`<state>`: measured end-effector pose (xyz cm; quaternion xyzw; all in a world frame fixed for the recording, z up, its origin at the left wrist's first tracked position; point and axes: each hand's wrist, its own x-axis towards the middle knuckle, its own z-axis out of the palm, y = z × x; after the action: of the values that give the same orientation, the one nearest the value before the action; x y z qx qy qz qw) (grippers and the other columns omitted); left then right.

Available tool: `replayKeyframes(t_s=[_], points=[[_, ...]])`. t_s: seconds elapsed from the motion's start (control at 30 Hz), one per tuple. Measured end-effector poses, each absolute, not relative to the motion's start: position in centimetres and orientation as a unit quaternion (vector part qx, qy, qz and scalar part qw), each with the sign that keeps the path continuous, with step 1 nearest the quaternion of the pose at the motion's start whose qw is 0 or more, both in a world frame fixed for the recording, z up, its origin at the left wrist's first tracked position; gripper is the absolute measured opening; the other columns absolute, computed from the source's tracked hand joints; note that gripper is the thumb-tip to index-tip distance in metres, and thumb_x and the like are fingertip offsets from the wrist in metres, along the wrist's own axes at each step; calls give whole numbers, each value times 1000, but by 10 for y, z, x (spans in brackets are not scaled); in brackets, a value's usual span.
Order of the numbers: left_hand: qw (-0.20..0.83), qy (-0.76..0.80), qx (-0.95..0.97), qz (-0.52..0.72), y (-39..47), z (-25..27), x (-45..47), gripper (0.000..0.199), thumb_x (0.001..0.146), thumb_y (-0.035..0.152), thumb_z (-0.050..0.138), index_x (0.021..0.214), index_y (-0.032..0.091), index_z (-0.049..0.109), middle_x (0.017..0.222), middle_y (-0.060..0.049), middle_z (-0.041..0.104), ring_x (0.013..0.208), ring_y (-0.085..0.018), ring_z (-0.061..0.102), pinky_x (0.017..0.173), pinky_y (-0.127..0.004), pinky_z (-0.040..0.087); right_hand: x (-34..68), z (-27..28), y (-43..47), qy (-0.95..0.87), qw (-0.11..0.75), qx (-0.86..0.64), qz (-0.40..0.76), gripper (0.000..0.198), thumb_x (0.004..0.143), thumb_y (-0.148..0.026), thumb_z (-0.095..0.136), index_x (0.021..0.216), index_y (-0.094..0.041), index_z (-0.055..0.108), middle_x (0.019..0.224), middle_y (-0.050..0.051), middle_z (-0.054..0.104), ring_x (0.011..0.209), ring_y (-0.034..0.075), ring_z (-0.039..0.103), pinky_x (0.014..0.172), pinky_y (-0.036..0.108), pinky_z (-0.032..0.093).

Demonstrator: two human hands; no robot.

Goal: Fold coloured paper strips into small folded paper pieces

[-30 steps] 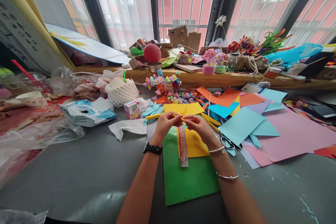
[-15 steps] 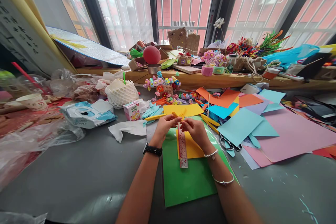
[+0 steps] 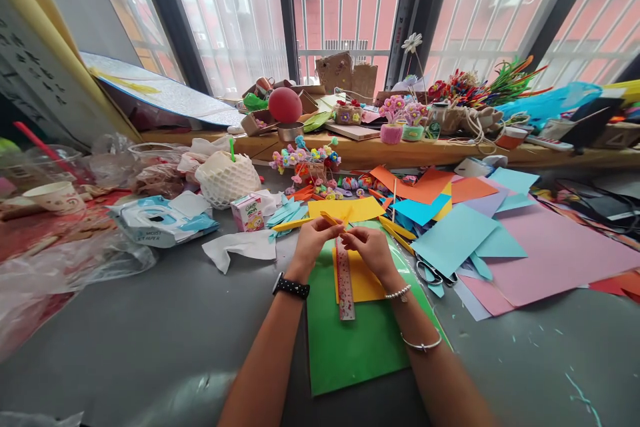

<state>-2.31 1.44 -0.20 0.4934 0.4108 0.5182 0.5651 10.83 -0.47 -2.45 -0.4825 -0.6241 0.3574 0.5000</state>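
My left hand and my right hand meet above a green board, fingertips close together. Both pinch a small piece of folded yellow paper, whose thin points stick up past the fingers; its lower part is hidden by them. Under the hands a clear patterned ruler lies lengthwise on a yellow-orange sheet on the board. Beyond the fingers rests another yellow sheet. Folded yellow strips lie to either side, one strip at left and several at right.
Scissors lie right of the board, partly under light-blue paper. A large pink sheet spreads farther right. At left are a wet-wipe pack, a tissue and a small carton. Craft flowers stand behind.
The whole view has shifted slightly, so things appear a little farther left. Both hands keep their pinch on the yellow paper, with hardly any movement.
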Motion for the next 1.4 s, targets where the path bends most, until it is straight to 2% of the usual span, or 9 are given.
replayKeyframes(t_s=[0.17,0.4,0.53,0.7,0.93,1.13,1.2,1.27,1.4], points=[[573,397,440,566,16,-2,-23,27,48,20,71,72,13,61,63,2,60,62,-10,54,63,-22,42,107,-23,-5,-603,522,-470,379,26,68,-38,57,70,-13,62,62,7,65,57,18,63,57,29,50],[594,377,406,583,17,-2,-20,29,50,18,71,76,12,59,68,0,60,66,-10,56,68,-24,44,103,-21,-5,-585,535,-458,402,26,69,-39,55,70,-13,62,64,6,65,59,18,63,58,28,50],[620,369,381,579,16,-3,-18,23,55,23,69,72,11,60,71,-2,61,69,-11,57,73,-25,44,102,-21,-7,-625,533,-498,276,21,73,-33,52,70,-15,62,64,5,65,58,17,61,58,27,47],[630,386,360,570,16,-7,-17,22,56,26,68,71,12,60,72,-1,61,67,-9,57,72,-24,45,101,-24,-8,-668,510,-532,99,17,76,-26,49,70,-16,62,68,5,64,59,15,57,58,25,44],[622,385,383,564,16,-9,-16,21,57,26,67,72,14,61,74,0,61,69,-9,57,74,-25,45,102,-26,-10,-692,475,-542,37,15,77,-24,49,72,-16,60,68,4,61,63,16,55,60,25,42],[597,399,477,507,14,-3,-15,18,58,30,65,66,14,60,70,0,60,72,-12,57,73,-27,45,104,-25,-8,-684,485,-545,23,16,78,-26,48,70,-17,58,68,4,60,68,17,54,62,26,40],[563,432,522,473,17,1,-22,21,57,31,65,69,14,62,74,-3,62,74,-15,57,70,-27,45,106,-26,-7,-682,487,-545,33,16,79,-25,48,69,-17,58,68,3,59,67,17,53,61,26,40],[485,475,559,475,21,5,-35,22,57,31,64,73,16,63,78,-4,64,73,-17,57,69,-28,44,108,-27,-5,-675,492,-548,47,18,79,-26,47,69,-16,58,67,4,59,66,16,53,61,26,40],[210,600,576,514,32,12,-64,9,62,21,57,67,19,64,76,-6,64,76,-20,56,75,-32,38,108,-27,-5,-662,498,-555,79,19,79,-28,47,68,-16,58,67,4,59,64,16,53,60,26,41]])
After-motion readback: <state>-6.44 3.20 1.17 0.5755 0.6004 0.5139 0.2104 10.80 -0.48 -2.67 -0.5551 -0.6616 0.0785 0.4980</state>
